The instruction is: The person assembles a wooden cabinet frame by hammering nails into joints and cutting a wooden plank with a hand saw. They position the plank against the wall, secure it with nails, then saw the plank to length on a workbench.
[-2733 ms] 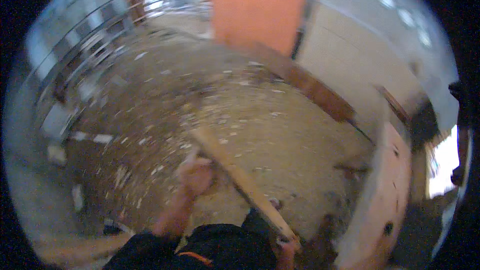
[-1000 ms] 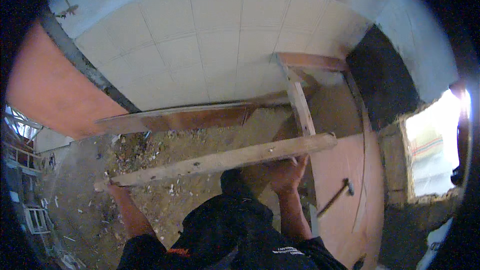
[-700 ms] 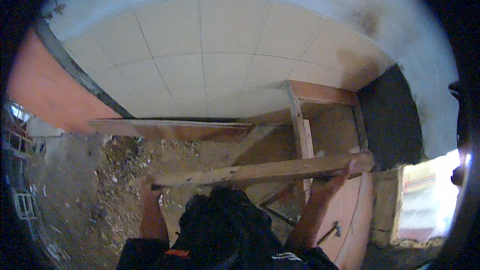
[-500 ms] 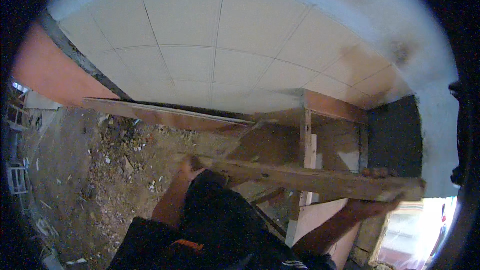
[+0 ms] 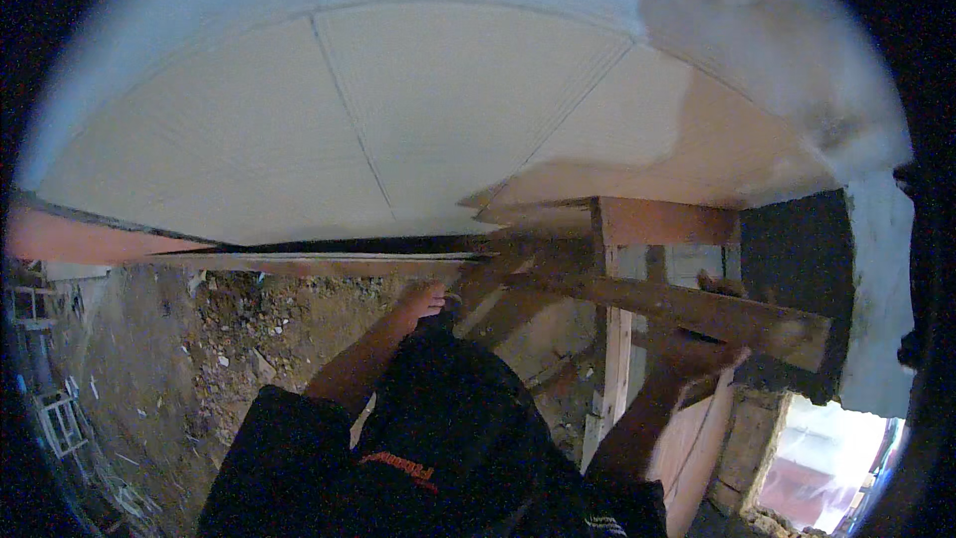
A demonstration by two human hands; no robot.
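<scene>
A long wooden plank [image 5: 687,301] spans the right half of the view, sloping down to its right end. My right hand [image 5: 709,354] is closed round it from below, with fingertips showing over its far edge. My left hand [image 5: 430,301] is beside the plank's blurred left end, fingers curled. What lies inside that hand, whether the plank's end or something small and dark, I cannot make out. Behind the plank stands a wooden frame with an upright post [image 5: 615,349] and a reddish crosspiece [image 5: 669,222].
Pale ceiling panels [image 5: 448,120] spread overhead, with a long wooden strip [image 5: 329,263] along their lower edge. Rubble [image 5: 259,329] covers the ground at left, near a white metal frame [image 5: 62,423]. A dark panel [image 5: 797,279] and a bright opening [image 5: 822,453] are at right.
The view has shifted. The plank sits higher and slopes more steeply, its left end now farther right. My left hand has moved up and right; my right hand has moved up and left, still gripping.
</scene>
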